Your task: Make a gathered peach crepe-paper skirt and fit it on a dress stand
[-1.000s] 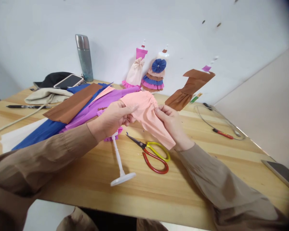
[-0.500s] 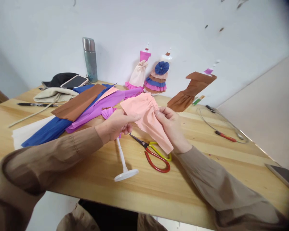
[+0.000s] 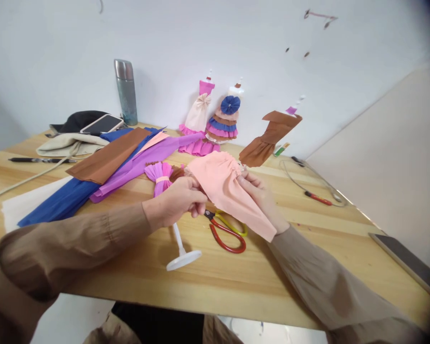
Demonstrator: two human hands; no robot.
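Note:
A piece of peach crepe paper [image 3: 222, 184], gathered into ruffles along its top edge, is spread between my hands above the table. My right hand [image 3: 261, 196] pinches the gathered edge at its right end. Closed at the paper's left edge, my left hand [image 3: 177, 200] grips it between thumb and fingers. Behind that hand stands a small dress form with a white round base [image 3: 184, 260] and a pleated purple top [image 3: 159, 177] tied by a peach band; its middle is hidden. Below the paper lie scissors [image 3: 229, 241] with red and yellow handles, their blades partly covered by my left hand.
Crepe paper strips [image 3: 107, 157] in brown, blue, purple and white lie at left. Dressed forms [image 3: 230, 117] stand by the wall, with a brown-dressed one [image 3: 272, 134] leaning. A bottle [image 3: 126, 93], phone [image 3: 102, 123], pen [image 3: 41, 160], cable tool [image 3: 318, 198] and dark tablet-like slab [image 3: 404, 260] surround them.
My view has shifted slightly right. The peach paper has been turned and spread flatter, its lower corner swinging right. My left hand has moved a little lower, uncovering more of the purple top.

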